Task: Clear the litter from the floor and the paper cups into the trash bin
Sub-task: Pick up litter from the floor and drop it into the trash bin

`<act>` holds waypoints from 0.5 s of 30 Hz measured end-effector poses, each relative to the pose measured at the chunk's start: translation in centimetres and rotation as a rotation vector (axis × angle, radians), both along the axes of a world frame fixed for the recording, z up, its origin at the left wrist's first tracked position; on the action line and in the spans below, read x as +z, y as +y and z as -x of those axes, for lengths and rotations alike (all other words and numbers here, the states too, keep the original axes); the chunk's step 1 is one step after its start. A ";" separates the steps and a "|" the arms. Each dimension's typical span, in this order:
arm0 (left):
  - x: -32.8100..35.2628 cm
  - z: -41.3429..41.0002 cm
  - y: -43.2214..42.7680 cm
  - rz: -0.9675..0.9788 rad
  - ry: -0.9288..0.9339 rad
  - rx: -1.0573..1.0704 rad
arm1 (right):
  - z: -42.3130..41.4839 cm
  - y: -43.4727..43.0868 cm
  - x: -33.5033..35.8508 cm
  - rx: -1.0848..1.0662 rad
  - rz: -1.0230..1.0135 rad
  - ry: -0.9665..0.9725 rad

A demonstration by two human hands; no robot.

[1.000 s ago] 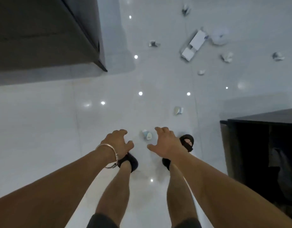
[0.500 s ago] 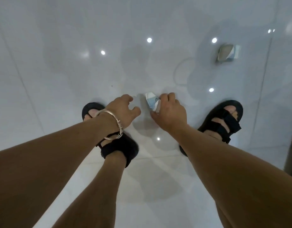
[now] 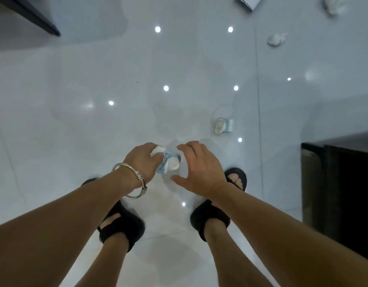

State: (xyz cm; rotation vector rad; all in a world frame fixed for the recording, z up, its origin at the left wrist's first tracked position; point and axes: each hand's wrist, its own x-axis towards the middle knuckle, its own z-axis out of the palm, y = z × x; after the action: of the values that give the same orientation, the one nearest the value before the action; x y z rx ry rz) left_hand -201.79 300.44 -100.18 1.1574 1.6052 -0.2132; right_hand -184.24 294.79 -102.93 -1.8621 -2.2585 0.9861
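Observation:
A crumpled white and blue paper cup is held above the white tiled floor by my left hand, whose fingers curl round it. My right hand hovers just right of the cup with fingers spread and relaxed, holding nothing. A second paper cup lies on its side on the floor ahead and to the right. Farther off lie a crumpled white piece of litter, another piece and the corner of a white box at the top edge.
A dark piece of furniture stands close on the right. Another dark furniture edge shows at the top left. My feet in black sandals stand on the glossy floor below my hands.
The cup has passed from my right hand's fingertips into my left hand and come up off the floor. My right hand has let go and opened. The view has lifted, showing more floor.

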 end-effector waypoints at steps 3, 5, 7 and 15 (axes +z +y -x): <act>-1.5 -1.6 0.6 -0.043 0.023 -0.024 | -4.9 2.1 -1.8 0.004 0.061 -0.255; -3.1 -2.2 0.5 -0.039 0.042 -0.044 | -7.7 3.9 -3.8 -0.043 0.130 -0.424; -4.8 -2.5 -0.2 -0.031 0.052 -0.055 | -9.5 5.1 -6.1 -0.089 0.221 -0.492; -7.7 -1.4 -2.4 0.014 0.083 -0.057 | -9.2 4.1 -10.0 -0.240 0.243 -0.369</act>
State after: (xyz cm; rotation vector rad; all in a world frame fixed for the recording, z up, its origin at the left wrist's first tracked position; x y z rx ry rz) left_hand -200.36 298.06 -107.86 1.1982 1.6415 -0.3120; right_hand -175.00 298.92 -112.88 -2.5346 -2.0869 0.9827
